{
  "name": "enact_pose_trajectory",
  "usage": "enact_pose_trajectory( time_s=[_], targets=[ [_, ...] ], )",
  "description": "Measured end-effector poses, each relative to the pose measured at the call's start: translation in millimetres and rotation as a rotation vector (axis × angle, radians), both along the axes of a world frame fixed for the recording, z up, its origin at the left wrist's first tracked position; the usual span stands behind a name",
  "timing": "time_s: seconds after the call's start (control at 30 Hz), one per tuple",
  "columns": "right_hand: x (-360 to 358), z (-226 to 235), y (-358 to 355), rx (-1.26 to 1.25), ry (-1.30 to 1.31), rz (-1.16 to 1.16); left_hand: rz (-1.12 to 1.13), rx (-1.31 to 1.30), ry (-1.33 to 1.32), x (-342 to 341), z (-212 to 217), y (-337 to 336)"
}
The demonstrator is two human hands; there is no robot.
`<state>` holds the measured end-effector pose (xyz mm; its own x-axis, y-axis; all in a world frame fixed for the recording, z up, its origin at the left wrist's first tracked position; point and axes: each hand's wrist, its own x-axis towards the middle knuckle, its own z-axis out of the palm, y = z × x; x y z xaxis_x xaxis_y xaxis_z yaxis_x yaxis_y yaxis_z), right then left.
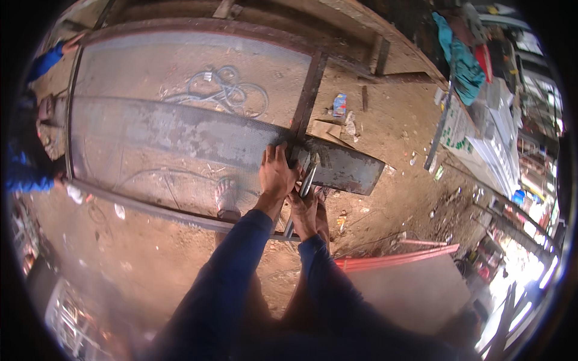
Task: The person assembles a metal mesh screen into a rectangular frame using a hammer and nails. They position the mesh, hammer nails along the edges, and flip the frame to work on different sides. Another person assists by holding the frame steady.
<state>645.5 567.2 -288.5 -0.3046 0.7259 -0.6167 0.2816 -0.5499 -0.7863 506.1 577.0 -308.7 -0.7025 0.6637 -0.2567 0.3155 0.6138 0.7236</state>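
Note:
A large dark metal frame [310, 90] stretches out before me, with fine wire mesh [138, 69] across its left section. At the frame's crossbar, my left hand [277, 173] bends its fingers over the mesh's right edge, pressed close together. Just right of it, my right hand [305, 210] is wrapped around a shiny metal hand tool [309, 179], tilted with its upper end by the crossbar. Whether it is snips or pliers I cannot make out. Beneath the mesh runs a long grey metal plate [346, 167], its right end sticking out past the crossbar.
Another person's blue sleeve [29, 171] and hand are at the frame's left end. A coiled hose [229, 90] lies on the dirt floor under the mesh. Red strips [397, 257] rest along a pale board [415, 292] at lower right. Metal sheets [490, 138] are stacked at right.

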Motion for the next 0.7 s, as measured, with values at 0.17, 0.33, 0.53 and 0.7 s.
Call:
enact_pose_trajectory(
  time_s=[0.17, 0.33, 0.53, 0.7],
  targets=[
    [45.7, 4.2, 30.7, -0.212, -0.044, 0.127, 0.094, -0.002, 0.069, 24.7, -5.9, -13.9],
    [114.7, 40.4, 92.8, 0.231, -0.348, 0.562, 0.207, 0.052, 0.253, 42.0, -15.2, -8.1],
    [133.2, 60.5, 144.4, 0.309, -0.335, 0.726, 0.185, -0.040, 0.336, 55.4, -24.0, -17.3],
    [136.0, 66.6, 145.1, 0.307, -0.285, 0.778, 0.202, -0.060, 0.212, 58.3, -17.1, -22.7]
  ],
)
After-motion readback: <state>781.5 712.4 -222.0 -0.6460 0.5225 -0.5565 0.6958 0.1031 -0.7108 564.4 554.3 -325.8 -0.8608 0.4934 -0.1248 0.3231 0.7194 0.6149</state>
